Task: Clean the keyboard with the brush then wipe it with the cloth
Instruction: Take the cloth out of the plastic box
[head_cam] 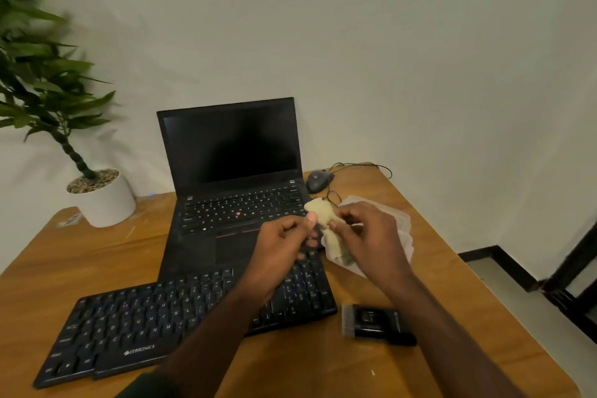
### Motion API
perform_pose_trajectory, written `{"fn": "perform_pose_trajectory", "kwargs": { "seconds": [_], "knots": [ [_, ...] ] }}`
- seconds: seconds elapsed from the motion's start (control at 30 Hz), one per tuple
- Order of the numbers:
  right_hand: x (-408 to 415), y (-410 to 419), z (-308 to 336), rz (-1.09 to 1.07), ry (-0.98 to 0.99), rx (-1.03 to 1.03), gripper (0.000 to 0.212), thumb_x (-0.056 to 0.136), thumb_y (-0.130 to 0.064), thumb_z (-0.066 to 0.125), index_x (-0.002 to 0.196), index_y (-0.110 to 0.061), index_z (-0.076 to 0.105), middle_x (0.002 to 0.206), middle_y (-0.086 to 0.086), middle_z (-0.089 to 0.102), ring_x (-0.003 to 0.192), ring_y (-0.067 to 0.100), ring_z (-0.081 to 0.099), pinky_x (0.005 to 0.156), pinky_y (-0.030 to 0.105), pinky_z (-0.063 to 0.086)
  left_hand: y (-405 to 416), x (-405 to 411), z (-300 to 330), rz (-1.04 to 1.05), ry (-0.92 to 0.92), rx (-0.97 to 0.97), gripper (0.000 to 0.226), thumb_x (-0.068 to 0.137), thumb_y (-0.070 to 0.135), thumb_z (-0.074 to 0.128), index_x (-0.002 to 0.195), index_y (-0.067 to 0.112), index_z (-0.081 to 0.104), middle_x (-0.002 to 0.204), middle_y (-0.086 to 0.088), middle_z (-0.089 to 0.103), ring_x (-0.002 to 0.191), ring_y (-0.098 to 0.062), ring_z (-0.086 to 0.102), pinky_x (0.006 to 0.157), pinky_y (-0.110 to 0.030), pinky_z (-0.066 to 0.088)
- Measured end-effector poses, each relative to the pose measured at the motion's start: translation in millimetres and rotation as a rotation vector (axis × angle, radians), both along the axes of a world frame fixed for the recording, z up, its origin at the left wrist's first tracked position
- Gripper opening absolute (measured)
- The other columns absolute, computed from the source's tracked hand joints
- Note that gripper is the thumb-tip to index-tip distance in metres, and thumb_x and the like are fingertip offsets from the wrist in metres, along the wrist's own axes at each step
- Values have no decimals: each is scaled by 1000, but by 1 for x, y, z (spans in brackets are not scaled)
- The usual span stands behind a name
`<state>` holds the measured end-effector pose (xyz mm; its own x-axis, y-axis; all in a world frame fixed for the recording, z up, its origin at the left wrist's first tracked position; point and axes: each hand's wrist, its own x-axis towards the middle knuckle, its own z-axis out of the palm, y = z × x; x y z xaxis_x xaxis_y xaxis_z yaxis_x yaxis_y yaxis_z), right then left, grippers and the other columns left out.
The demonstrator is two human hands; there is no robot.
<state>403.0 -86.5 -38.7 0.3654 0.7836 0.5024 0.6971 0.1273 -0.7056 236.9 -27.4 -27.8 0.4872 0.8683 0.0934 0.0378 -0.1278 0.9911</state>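
Holding a small pale yellow cloth (324,215) between both hands, a person works above the right end of a black keyboard (155,323) on a wooden table (307,368). The left hand (284,242) pinches the cloth's upper part between thumb and curled fingers, and the right hand (368,236) grips its other side with fingers curled round it; the cloth is bunched and hangs down between them. Behind the right hand lies a crumpled clear plastic wrapper (402,226), resting on the table. The keyboard lies at an angle across the near table, its front edge carrying the white word "ZEBRONICS"; white letters show on its keys, though most are blurred. To the right of the keyboard, near but apart from it, a black brush (376,321) lies flat with its pale bristles pointing left; a small mark on its body is too blurred to read. Behind the keyboard stands an open black laptop (232,171) with a dark screen and a red pointing nub among its keys. A grey wired mouse (318,180) sits just right of the laptop, its cable looping over the table's far edge. At the far left corner stands a green plant in a white pot (103,200) topped with pebbles. A plain pale wall (420,58) fills the background.
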Motion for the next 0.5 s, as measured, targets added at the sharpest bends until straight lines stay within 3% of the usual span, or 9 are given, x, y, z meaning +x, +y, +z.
{"fn": "perform_pose_trajectory", "kwargs": {
  "seconds": [0.1,0.2,0.27,0.37,0.43,0.5],
  "knots": [
    [-40,-6,-3,86,-23,35,16,92,-29,69,105,-21,75,98,-13,70,92,-2,62,78,14,51,-8,-13,4,2,-129,-74,22,94,33,64,97,15,75,94,-9,76,89,-25,72,79,-39,57],
    [-67,-7,-6,173,97,54,19,88,-20,76,106,-23,75,107,-15,70,102,-2,63,84,13,51,-6,-40,0,88,-145,-54,17,95,15,65,110,11,72,99,-7,76,95,-27,73,82,-41,59],
    [-86,-8,-4,178,329,36,37,82,-19,83,115,-28,70,115,-14,68,108,0,64,87,19,55,-3,-65,0,106,-142,-73,21,95,10,63,115,9,70,101,-8,76,96,-29,73,82,-44,60],
    [-117,-5,2,291,732,-114,62,73,-36,89,128,-33,61,124,-8,68,113,7,67,94,34,58,0,-102,5,-30,-207,-193,28,95,11,61,121,5,68,112,-18,72,105,-38,69,89,-51,56],
    [-137,-1,4,489,1008,-270,58,78,-41,84,130,-26,63,124,3,71,114,22,69,98,49,55,0,-121,9,-98,-203,-193,29,95,12,61,122,3,67,116,-21,70,108,-40,67,93,-52,54],
    [-157,0,9,589,1115,-397,44,87,-36,71,125,-14,67,116,13,74,108,30,72,96,50,56,1,-138,9,-68,-150,-118,26,95,13,63,119,3,69,113,-19,72,105,-37,69,90,-49,56]
  ]
}}
